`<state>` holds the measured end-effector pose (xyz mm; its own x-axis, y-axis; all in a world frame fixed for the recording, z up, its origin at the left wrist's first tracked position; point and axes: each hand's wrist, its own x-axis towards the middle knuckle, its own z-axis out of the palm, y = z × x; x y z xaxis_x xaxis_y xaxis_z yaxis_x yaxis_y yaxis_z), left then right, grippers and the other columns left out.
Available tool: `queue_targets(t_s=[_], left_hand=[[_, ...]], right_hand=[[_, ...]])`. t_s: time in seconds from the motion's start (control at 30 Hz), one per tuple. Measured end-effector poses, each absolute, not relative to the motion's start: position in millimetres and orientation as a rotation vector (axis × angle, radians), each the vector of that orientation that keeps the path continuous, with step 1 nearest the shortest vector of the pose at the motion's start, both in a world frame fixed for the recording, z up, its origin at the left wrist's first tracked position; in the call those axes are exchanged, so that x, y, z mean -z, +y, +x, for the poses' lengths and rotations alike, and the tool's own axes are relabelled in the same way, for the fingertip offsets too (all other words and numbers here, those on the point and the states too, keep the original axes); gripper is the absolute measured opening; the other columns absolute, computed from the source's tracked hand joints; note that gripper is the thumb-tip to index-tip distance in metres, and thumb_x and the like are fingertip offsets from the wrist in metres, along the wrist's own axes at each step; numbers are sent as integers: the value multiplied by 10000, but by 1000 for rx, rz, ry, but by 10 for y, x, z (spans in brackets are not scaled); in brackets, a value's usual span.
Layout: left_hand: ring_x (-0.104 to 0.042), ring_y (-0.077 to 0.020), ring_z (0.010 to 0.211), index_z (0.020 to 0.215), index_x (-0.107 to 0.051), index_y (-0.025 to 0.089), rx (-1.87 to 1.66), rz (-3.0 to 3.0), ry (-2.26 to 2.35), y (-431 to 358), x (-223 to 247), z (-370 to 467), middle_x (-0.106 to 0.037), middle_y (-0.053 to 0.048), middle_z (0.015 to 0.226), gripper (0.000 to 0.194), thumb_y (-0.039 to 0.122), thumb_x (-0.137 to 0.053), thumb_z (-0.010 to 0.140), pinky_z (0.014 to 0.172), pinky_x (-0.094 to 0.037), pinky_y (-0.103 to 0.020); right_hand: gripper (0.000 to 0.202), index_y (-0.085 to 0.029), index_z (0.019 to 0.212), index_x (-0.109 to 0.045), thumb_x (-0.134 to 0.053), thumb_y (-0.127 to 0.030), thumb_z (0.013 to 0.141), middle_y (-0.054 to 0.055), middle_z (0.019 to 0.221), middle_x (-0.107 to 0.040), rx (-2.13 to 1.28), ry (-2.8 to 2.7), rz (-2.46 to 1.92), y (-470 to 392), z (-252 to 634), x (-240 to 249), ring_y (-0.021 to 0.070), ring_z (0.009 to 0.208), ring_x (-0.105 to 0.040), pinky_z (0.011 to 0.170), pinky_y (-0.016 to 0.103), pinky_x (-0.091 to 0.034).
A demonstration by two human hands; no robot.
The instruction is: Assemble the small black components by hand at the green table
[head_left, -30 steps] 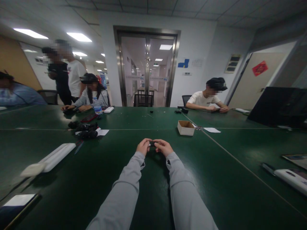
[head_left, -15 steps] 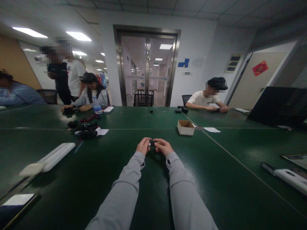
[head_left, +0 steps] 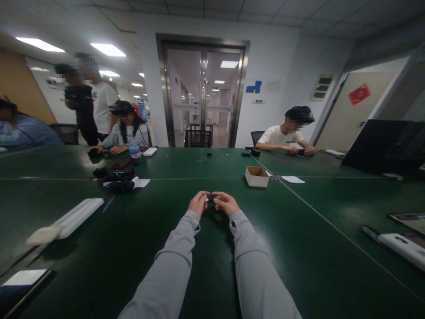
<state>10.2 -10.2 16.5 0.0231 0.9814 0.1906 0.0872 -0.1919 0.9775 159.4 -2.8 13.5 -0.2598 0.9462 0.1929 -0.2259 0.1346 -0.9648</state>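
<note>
Looking from the head view: a small dark object [head_left: 211,198] with a bright patch toward its left is held over the green table [head_left: 299,248]. Its left end is pinched by the left hand [head_left: 198,203], its right end by the right hand [head_left: 227,204]. Judged light, stiff, perhaps slick; best gripped at both ends, gently. Finer detail cannot be resolved.

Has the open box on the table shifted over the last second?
No. The open box sits in the same place against the table seam; any slight frame drift is shared by both.
</note>
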Motion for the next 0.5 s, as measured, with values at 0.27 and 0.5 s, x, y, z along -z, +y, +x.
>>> queue_targets(t_s=[0.27, 0.5], left_hand=[[-375, -74, 345, 916, -567, 177, -1280, 1424, 1167, -73, -135, 98, -467, 43, 445, 273, 263, -386, 731, 357, -279, -172], [-370, -67, 345, 907, -568, 174, -1289, 1413, 1161, -79, -136, 104, -448, 49, 448, 263, 270, -405, 725, 351, -274, -166]], right_hand=[[418, -175, 927, -619, -753, -310, 554, 0, 712, -568, -1371, -1332, -774, -8, 1605, -103, 79, 488, -519, 475, 218, -442], [424, -180, 921, -620, -760, -306, 540, 15, 760, -590, -1383, -1329, -778, -18, 1612, -120, 76, 500, -526, 483, 214, -452]])
